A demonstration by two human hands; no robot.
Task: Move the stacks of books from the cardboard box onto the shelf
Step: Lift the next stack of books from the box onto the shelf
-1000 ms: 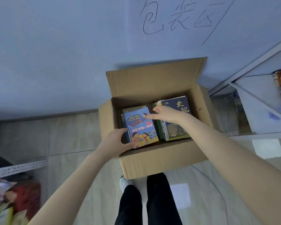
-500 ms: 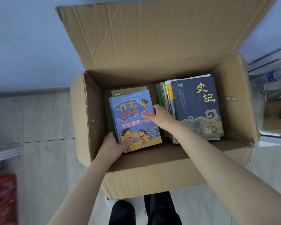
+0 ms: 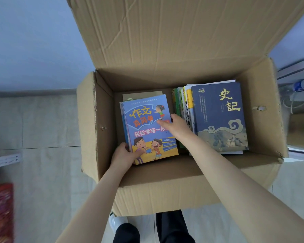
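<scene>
Pale floor tiles (image 3: 47, 123) lay under the open brown cardboard box (image 3: 174, 192). Her left hand (image 3: 124, 156) gripped the near-left corner of the bright blue cartoon-cover book stack (image 3: 147, 130), right hand (image 3: 176, 127) clasping its far edge, seemingly to lift it whole. Alongside sat a navy-topped stack (image 3: 218, 118).

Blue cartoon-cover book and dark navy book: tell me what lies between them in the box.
In the head view, the right hand and a row of green and yellow book edges lie between the blue cartoon-cover book and the dark navy book.
</scene>
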